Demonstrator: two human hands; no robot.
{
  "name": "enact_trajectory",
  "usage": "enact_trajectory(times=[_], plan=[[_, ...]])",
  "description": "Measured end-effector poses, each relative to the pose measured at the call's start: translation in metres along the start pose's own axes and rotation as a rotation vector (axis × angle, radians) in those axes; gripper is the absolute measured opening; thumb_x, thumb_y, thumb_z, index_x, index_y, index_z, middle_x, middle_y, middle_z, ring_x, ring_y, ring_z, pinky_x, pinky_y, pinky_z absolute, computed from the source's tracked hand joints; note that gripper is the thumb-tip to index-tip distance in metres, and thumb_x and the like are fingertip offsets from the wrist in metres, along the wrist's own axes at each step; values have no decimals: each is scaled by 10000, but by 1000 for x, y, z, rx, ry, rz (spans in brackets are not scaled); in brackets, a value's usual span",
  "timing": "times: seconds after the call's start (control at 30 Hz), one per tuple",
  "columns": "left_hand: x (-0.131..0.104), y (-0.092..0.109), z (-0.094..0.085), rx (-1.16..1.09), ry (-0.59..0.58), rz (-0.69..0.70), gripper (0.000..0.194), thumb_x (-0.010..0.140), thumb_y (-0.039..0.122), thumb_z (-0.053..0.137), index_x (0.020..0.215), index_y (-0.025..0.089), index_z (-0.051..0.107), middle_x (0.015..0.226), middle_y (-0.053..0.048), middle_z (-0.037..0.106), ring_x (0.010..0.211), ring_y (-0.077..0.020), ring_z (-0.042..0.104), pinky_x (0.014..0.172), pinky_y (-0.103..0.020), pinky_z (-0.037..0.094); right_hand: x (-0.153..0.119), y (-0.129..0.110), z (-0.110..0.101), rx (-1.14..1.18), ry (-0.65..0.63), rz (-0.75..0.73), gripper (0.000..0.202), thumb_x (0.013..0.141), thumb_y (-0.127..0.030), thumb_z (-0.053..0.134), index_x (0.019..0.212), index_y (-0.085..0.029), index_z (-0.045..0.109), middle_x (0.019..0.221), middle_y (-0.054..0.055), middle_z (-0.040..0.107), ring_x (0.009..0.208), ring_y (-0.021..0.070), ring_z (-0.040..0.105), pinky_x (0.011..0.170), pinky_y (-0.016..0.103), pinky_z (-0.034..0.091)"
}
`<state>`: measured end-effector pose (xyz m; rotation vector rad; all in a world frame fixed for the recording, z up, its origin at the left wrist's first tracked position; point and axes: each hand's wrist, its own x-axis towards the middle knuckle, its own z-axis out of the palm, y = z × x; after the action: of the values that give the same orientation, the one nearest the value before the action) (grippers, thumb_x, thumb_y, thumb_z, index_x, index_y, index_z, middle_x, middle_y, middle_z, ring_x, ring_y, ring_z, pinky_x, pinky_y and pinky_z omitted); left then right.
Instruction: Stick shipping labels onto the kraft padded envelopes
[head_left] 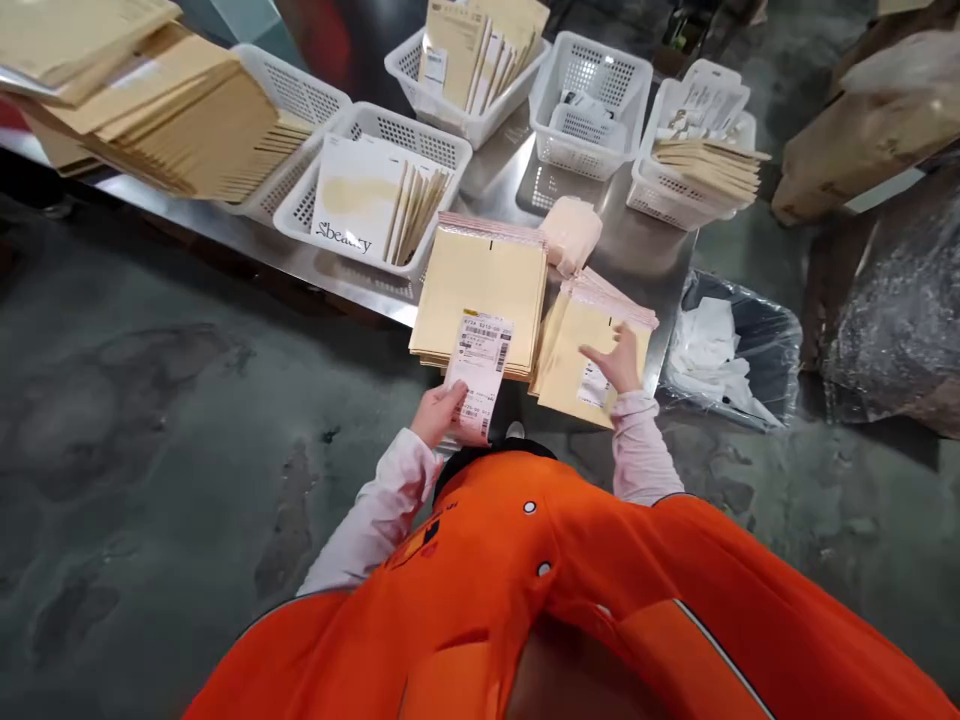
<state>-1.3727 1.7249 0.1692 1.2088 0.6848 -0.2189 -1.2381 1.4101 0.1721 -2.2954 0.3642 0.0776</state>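
Note:
My left hand (441,412) is closed on a strip of printed shipping labels (481,360), thumb on top, in front of the left stack of yellow padded envelopes (484,275). Over the right stack of padded envelopes (626,345) is my right hand (619,362). Its thumb and fingers are apart, and I see nothing between them. A small white label (593,384) lies on the top envelope of that stack, just below the thumb. Both stacks overlap the table's near edge, their pinkish flap ends pointing away from me.
White plastic baskets (300,215) with envelopes and cards line the metal table (510,180). Crumpled pinkish plastic (571,232) sits behind the stacks. Brown envelopes (187,120) are piled at left. A lined bin (780,350) with white scraps stands right of the table, near wrapped bundles (892,300).

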Motion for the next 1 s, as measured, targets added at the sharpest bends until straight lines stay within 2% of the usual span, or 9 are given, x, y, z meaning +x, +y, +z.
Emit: enact_trajectory(times=[0.07,0.1,0.23,0.33,0.53,0.7,0.8,0.9,1.0], plan=[[-2,5,12,68,-64,6,569,526,638,962,694,143,737,680,-109,743,624,-238,685,590,-323,553,-22,-38,43,280,-340,-186,986,673,-473,912,1533,-206,510,1504,196,608,1309,345,664,1028,486,624],[-3,9,16,113,-96,28,526,537,582,974,720,142,753,716,-110,757,671,-252,703,626,-326,561,-36,-55,61,387,-434,-233,837,729,-500,874,1449,-202,568,1399,171,678,1222,314,701,982,450,636],[-4,23,15,88,-56,263,491,560,393,997,929,147,788,942,-95,800,939,-271,739,855,-329,575,-83,-87,93,438,-580,-285,407,825,-574,782,963,-204,684,894,56,746,857,233,719,764,348,609],[0,23,11,10,31,324,458,579,462,985,805,140,751,796,-58,752,755,-194,676,744,-293,543,-94,-89,90,381,-625,-340,358,789,-514,835,944,-206,737,863,32,763,797,214,711,737,326,579],[23,7,15,-99,236,348,595,638,573,956,550,190,509,545,31,560,548,-95,492,581,-241,435,-69,-107,100,235,-571,-417,216,872,-390,833,923,-181,819,865,36,804,803,193,732,780,297,574],[40,-2,1,-116,-70,57,577,486,454,1045,885,148,760,883,-87,795,774,-219,712,776,-364,582,6,-152,130,82,-342,-413,131,865,-268,845,879,-145,800,1201,98,759,1149,223,682,1081,347,515],[30,-22,-18,-81,-89,-45,579,442,445,1062,841,144,770,837,-123,798,800,-289,746,844,-453,603,52,-168,145,-30,-220,-394,156,866,-279,831,934,-142,801,1432,125,636,1371,278,528,1239,468,361],[5,-46,-43,-50,-92,-123,608,448,512,1057,856,143,798,905,-149,821,958,-358,779,939,-472,610,76,-157,151,-240,-107,-364,506,851,-379,849,1256,-97,736,1608,200,471,1485,345,392,1256,555,291],[-16,-59,-65,-34,-89,-176,657,459,569,1044,892,128,821,998,-167,830,1063,-388,774,982,-482,618,83,-126,146,-337,40,-285,903,714,-443,960,1425,-21,596,1576,319,452,1450,424,433,1196,575,380]])
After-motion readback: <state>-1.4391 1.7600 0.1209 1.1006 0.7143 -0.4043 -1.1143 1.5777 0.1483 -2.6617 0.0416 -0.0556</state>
